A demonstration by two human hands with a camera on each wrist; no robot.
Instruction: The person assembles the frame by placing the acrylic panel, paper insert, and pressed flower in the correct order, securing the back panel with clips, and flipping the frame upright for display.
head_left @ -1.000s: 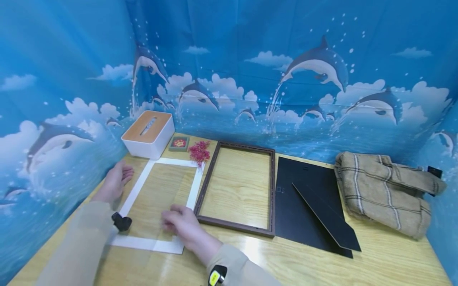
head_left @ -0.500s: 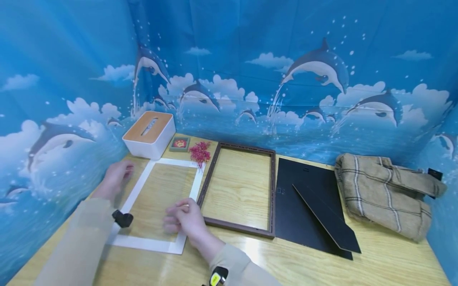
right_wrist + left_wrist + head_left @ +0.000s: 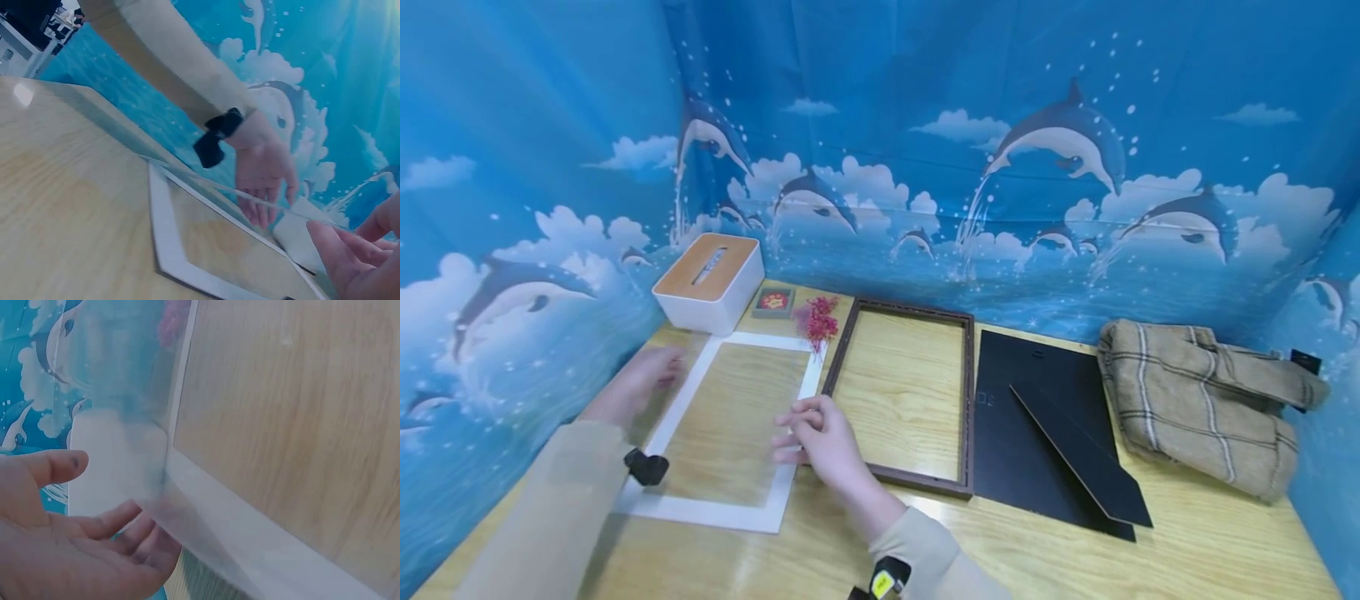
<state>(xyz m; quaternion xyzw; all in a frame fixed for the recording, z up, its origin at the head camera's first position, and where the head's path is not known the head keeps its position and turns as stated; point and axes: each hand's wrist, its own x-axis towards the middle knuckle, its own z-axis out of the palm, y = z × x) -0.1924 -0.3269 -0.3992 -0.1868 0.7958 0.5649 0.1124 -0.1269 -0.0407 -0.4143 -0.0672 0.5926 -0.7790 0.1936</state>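
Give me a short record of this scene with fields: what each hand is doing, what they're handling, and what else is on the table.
left hand: fingers straight, under the left edge of a clear sheet
right hand: fingers at the sheet's right edge
clear sheet: lifted just above the white mat border
brown picture frame: flat, right of the mat
black backing board: right of the frame
other items: tissue box, red dried flowers, small coaster, folded plaid cloth
surface: wooden table

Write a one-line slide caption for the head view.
Two hands, left hand and right hand, lift a clear sheet over a white mat beside a brown frame.
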